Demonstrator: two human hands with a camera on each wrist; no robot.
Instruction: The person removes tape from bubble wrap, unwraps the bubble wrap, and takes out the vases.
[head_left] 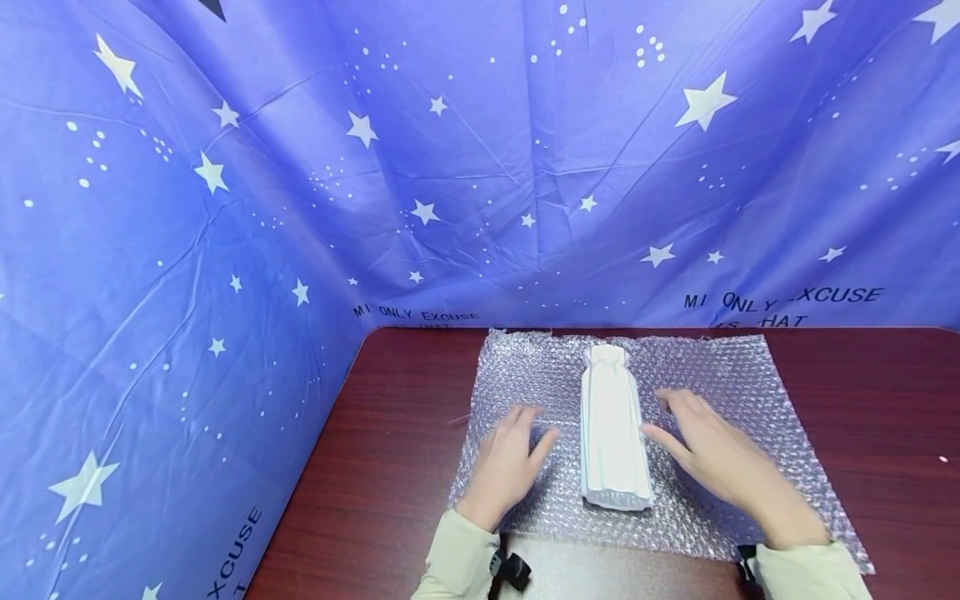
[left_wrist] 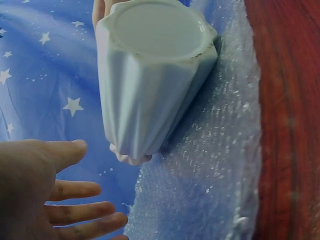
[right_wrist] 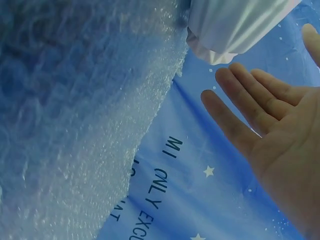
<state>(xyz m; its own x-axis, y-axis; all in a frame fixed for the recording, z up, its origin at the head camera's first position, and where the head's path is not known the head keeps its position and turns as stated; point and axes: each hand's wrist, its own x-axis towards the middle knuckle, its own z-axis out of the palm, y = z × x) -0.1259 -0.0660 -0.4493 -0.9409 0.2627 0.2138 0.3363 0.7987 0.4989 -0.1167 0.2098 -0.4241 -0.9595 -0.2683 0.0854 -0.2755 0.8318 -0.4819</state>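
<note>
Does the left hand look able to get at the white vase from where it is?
Most likely yes: the left hand is open beside the white vase, with nothing standing between them, only the bubble wrap spread underneath.

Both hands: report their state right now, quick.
Left hand: open, holding nothing, apart from the vase.
Right hand: open, holding nothing; whether it touches the vase is unclear.

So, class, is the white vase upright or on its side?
On its side: the vase lies on the bubble wrap, its round base showing in the left wrist view.
</note>
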